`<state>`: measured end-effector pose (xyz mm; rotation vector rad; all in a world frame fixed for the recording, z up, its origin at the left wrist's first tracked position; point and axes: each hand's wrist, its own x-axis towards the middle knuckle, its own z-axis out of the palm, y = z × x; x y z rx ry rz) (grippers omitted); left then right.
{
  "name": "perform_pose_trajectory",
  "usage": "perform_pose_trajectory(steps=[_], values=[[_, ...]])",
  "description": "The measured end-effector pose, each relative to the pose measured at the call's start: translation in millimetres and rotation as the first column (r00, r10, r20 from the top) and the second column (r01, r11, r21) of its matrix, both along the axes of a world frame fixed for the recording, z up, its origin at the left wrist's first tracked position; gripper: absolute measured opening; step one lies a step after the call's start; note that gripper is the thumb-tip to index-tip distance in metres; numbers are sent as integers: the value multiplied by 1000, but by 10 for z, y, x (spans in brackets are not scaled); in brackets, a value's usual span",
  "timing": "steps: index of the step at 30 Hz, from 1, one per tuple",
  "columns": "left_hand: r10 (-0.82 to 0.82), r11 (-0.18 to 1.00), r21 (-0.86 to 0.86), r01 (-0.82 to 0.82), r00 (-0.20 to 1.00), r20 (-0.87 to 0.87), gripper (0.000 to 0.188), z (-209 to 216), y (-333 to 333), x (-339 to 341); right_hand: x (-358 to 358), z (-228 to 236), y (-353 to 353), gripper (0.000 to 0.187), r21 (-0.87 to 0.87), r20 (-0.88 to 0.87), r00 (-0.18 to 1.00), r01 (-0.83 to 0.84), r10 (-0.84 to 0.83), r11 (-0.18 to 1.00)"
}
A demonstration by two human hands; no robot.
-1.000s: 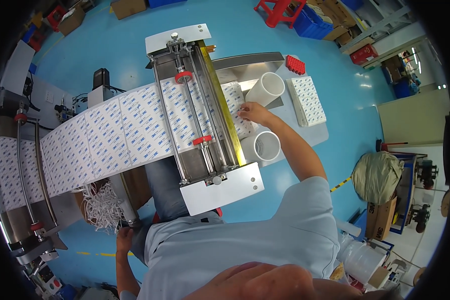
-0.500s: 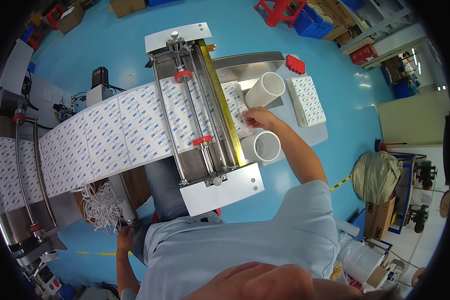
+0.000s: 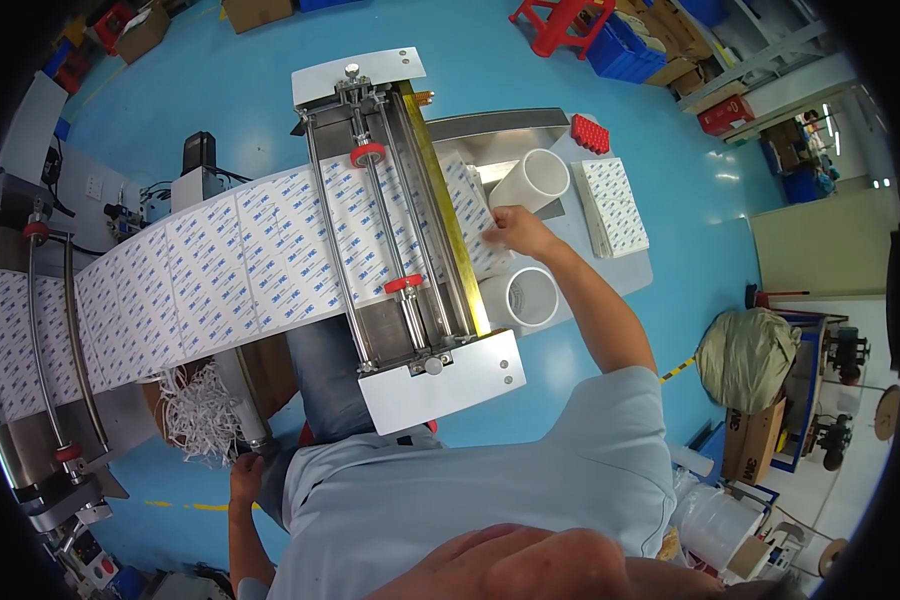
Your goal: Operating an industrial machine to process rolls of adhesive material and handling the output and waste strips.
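White printed sheets [image 3: 470, 215] emerge at the far side of the cutting machine [image 3: 400, 240], their long edge running along its yellow bar, and the right hand [image 3: 518, 230] lies right on them, fingers curled over the top sheet between the two white tubes [image 3: 530, 180], seemingly pinching it. By contrast the left hand [image 3: 247, 472] hangs well apart, low beside the shredded trim [image 3: 200, 410], closed or empty I cannot tell.

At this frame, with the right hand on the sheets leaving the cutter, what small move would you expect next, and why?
Probably the right hand lifts the cut sheets it touches off the metal tray and carries them toward the finished stack to its right. The sheets lie loose past the yellow bar, between two white tubes.
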<state>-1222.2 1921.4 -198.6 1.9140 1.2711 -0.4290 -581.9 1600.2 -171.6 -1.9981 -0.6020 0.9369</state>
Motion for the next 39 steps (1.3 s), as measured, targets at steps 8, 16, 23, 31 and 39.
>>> perform_pose_trajectory(steps=[8, 16, 23, 31, 39], values=[[-140, 989, 41, 140, 990, 2, 29, -268, 95, -169, -207, 1284, -449, 12, 404, 193, 865, 361, -464, 841], [-174, 984, 24, 174, 985, -7, 30, -162, 236, 54, -627, 1837, -523, 20, 654, 59, 872, 334, -486, 678], [-149, 988, 25, 150, 988, -43, 32, 27, 80, 127, -737, 1917, -498, 23, 760, -44, 893, 320, -448, 565], [-86, 995, 45, 86, 996, 4, 29, -287, 171, -248, -752, 1903, -497, 24, 805, -181, 898, 370, -402, 464], [-150, 974, 178, 137, 987, 60, 23, -166, 130, -117, -752, 1932, -447, 23, 803, -188, 899, 372, -395, 465]])
